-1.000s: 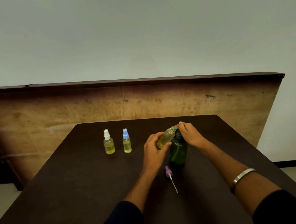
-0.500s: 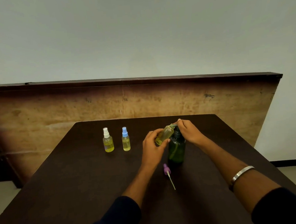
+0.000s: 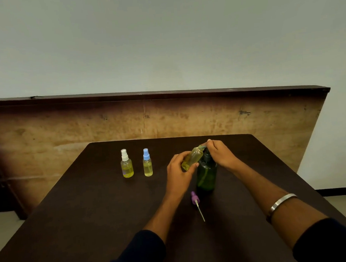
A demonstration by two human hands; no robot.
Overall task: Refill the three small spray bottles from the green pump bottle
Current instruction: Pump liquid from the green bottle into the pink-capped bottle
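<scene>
A dark green pump bottle (image 3: 206, 174) stands upright on the dark table (image 3: 92, 218). My right hand (image 3: 221, 154) rests on its pump head, fingers closed over the nozzle. My left hand (image 3: 179, 171) holds a small uncapped spray bottle (image 3: 192, 158) with yellow liquid, tilted so its mouth meets the pump nozzle. Its purple spray cap (image 3: 194, 198) with a white dip tube lies on the table in front of the green bottle. Two more small bottles stand to the left: one with a white cap (image 3: 126, 164), one with a blue cap (image 3: 147, 163), both holding yellow liquid.
A worn wooden panel (image 3: 146, 120) stands upright behind the table's far edge, with a pale wall above it. The table's right edge (image 3: 307, 185) drops off to the floor. A silver bangle (image 3: 281, 202) circles my right wrist.
Both hands, the small bottle and the green bottle keep the same pose. The view has shifted slightly downward in the frame; nothing was let go or picked up.
</scene>
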